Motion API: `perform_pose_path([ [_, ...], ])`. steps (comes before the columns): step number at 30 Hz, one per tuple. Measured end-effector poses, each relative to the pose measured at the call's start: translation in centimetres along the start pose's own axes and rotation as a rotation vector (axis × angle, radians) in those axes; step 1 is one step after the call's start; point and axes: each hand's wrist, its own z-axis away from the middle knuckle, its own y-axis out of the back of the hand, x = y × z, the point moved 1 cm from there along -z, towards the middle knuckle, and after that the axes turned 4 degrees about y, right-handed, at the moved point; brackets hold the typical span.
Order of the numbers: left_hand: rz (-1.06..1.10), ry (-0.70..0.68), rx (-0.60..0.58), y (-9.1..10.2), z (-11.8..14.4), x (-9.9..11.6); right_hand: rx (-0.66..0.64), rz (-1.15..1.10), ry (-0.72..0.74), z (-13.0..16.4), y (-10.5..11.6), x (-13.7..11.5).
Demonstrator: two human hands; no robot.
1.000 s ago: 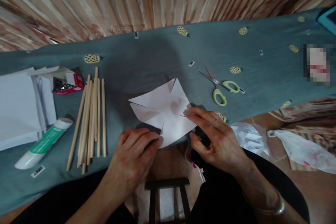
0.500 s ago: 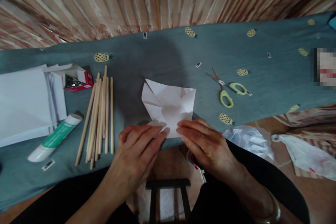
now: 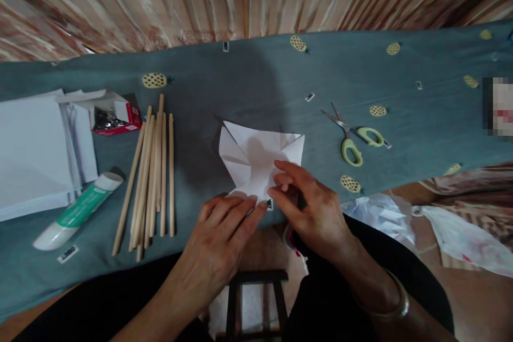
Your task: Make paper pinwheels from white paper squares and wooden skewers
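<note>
Folded white paper (image 3: 256, 157): centre of frame, lying on the desk (image 3: 256, 80) near its lower edge, flaps creased toward the middle.

Left hand (image 3: 224, 235): lower centre, fingers stretched flat, fingertips pressing the paper's lower corner; not closed around anything.

Right hand (image 3: 308, 208): just right of the left, the two hands close but not touching; thumb and forefinger pinched on the paper's lower right flap.

Wooden sticks (image 3: 152, 171): bundle left of centre, lying roughly parallel, well apart from the paper.

Glue tube (image 3: 78, 211): lower left, white and green, lying tilted.

Small red box (image 3: 116, 117): upper left, open, beside a stack of white sheets (image 3: 36, 155).

Scissors (image 3: 350, 136): right of centre, yellow-green handles, blades slightly open.

Desk cover: grey-green cloth printed with pineapples.
</note>
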Motion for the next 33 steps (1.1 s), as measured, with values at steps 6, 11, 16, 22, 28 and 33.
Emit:
perform_pose_path([
  [6, -0.001, 0.032, 0.028, -0.61, 0.06, 0.24, 0.031, 0.059, 0.084, -0.15, -0.36, -0.2],
  [11, -0.008, 0.035, 0.048, -0.6, -0.04, 0.36, 0.042, 0.084, 0.107, -0.14, -0.52, -0.18],
  [16, -0.012, 0.041, 0.056, -0.65, -0.1, 0.39, 0.047, 0.106, 0.118, -0.09, -0.57, -0.23],
  [22, -0.014, 0.041, 0.053, -0.65, -0.11, 0.28, 0.047, 0.111, 0.122, -0.08, -0.57, -0.31],
  [28, 0.016, 0.051, 0.051, -0.6, -0.05, 0.32, 0.043, 0.099, 0.114, -0.08, -0.67, -0.31],
  [33, -0.004, 0.055, 0.039, -0.46, -0.21, 0.4, 0.04, 0.105, 0.121, -0.11, -0.71, -0.41],
])
